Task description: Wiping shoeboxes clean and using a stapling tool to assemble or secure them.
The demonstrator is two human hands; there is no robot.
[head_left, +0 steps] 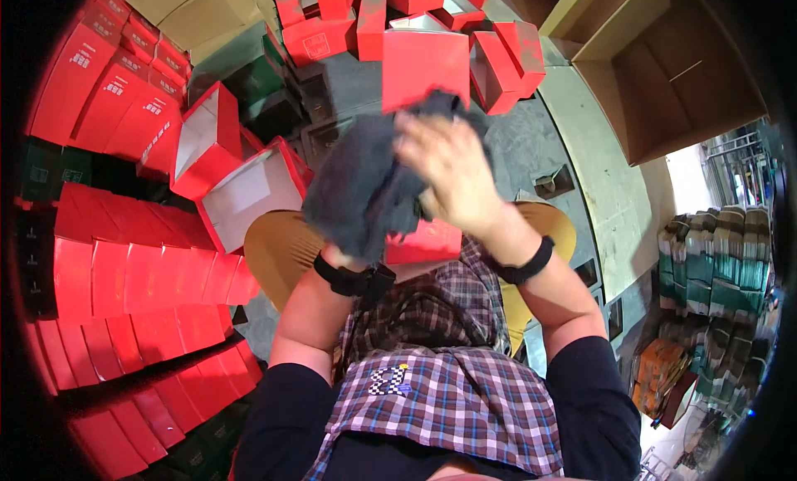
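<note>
A crumpled dark grey cloth (353, 182) is bunched above my lap, in front of a red box. My left hand (339, 257) shows only at the wrist; the cloth covers its fingers. My right hand (452, 166) lies over the cloth's right side, fingers stretched out and somewhat blurred, thumb apart. Beyond the cloth stands the box's red panel (425, 66). Nearer me, under the hands, another red part of a box (425, 242) shows; whether both belong to one box I cannot tell.
Stacked red boxes (158, 269) fill the left side. Open red boxes (257, 190) lie by my left knee, and more red boxes (332, 37) stand ahead. At the far right is a large open cardboard carton (681, 66). Bundled flat stacks (714, 261) stand at right.
</note>
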